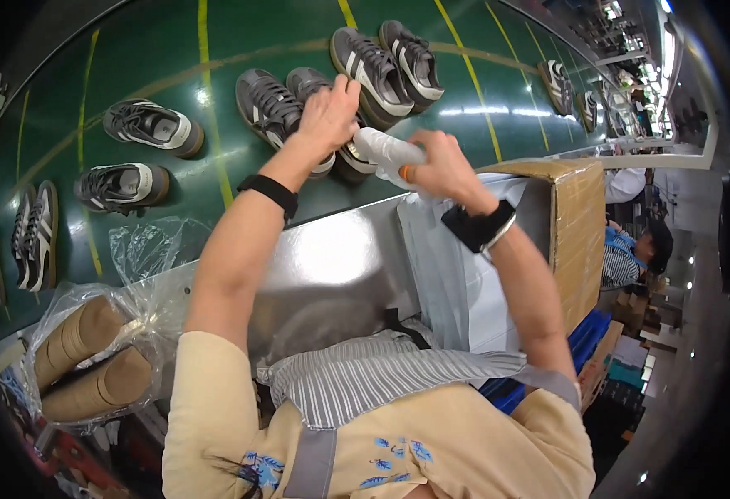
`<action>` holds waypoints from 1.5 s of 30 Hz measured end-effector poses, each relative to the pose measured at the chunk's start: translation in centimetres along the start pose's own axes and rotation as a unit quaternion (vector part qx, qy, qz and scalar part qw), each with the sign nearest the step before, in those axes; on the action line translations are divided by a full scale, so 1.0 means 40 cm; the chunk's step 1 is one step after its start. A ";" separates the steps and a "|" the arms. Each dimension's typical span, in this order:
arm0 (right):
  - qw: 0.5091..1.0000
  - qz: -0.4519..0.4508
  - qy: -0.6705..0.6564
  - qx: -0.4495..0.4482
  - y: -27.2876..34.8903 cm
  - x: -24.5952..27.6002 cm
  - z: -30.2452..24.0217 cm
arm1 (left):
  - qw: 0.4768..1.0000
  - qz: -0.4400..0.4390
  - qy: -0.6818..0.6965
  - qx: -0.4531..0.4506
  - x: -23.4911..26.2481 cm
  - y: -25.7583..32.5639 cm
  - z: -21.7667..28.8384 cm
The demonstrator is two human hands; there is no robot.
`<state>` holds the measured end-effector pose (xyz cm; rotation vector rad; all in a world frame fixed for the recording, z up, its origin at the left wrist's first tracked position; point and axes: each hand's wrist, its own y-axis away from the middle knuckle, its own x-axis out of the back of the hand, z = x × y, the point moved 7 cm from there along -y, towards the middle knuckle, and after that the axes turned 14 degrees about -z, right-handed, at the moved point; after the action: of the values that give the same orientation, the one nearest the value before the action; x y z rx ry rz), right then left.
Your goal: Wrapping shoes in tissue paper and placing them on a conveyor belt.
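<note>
L hand (329, 116) is over grey shoe pr (263, 98), fingers curled; can't tell if gripping. R hand (444, 169) grips white crumpled wad (386, 150), its end near L hand, by same shoes. 2nd shoe pr (371, 71) just beyond L hand, to its R. Carton (579, 241) R of R hand.

At upper centre, your left hand (329, 116) is over a pair of grey shoes (267, 98); beside it, your right hand (443, 169) grips a white bundle (384, 148).
</note>
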<state>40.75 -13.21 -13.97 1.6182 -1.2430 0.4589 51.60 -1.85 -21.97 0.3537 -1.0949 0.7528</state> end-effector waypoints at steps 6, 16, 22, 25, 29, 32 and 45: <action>0.998 -0.003 0.065 0.003 -0.211 -0.038 -0.020 | 0.995 -0.012 0.069 -0.070 0.065 -0.012 0.011; 0.985 -0.015 0.041 0.168 -0.214 -0.262 0.061 | 0.991 -0.054 0.077 -0.096 -0.002 0.013 0.012; 0.970 -0.008 0.188 0.154 -0.185 -0.202 -0.037 | 0.992 -0.006 0.090 -0.084 0.030 0.042 -0.032; 0.947 0.108 0.263 0.147 -0.220 -0.182 -0.029 | 0.990 0.070 0.047 -0.116 0.043 0.059 -0.010; 0.975 0.006 0.215 -0.048 -0.260 -0.149 0.058 | 0.933 0.284 0.169 0.145 0.151 0.267 -0.061; 0.988 -0.067 0.126 -0.055 -0.265 -0.182 0.108 | 0.887 0.166 0.338 0.267 -0.050 0.368 -0.075; 0.955 0.139 0.253 0.067 -0.377 -0.085 -0.058 | 0.840 0.193 0.361 0.355 0.049 0.177 -0.233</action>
<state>53.25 -9.99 -22.80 1.3175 -1.0589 1.0822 53.34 9.48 -24.99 0.4194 -0.1189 1.5104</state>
